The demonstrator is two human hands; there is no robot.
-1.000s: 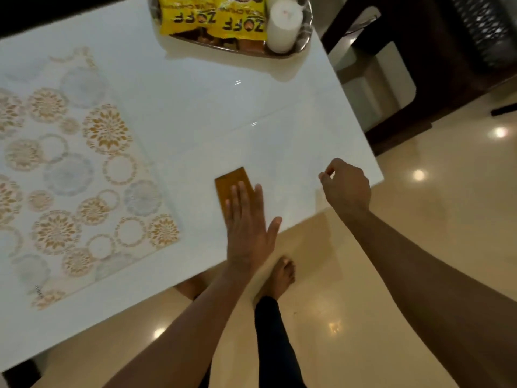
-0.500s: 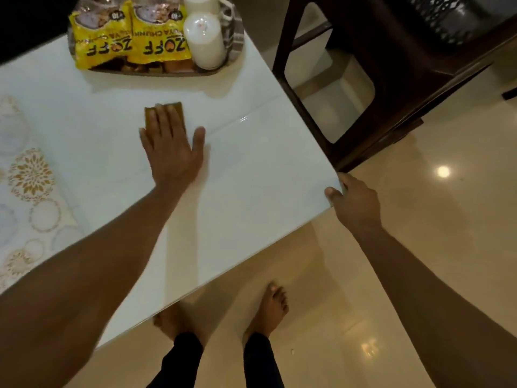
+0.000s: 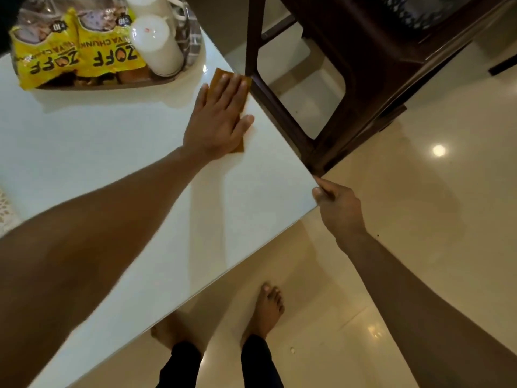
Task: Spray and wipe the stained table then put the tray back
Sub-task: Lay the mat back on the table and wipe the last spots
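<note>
Pressing flat with fingers spread, the left hand [image 3: 218, 119] pins an orange cloth [image 3: 216, 77] to the table [image 3: 112, 152], just beside the tray [image 3: 193, 37]. Right hand [image 3: 337, 204] pinches the table's near corner.

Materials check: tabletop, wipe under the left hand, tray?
Tabletop: looks like glossy glass or polished stone, white; it mirrors the arm and tray.
Wipe: thin, flat, matte orange-brown sheet, probably sponge cloth or fabric; mostly hidden by the left hand.
Tray: likely polished steel, with a shiny grey reflective rim.
</note>
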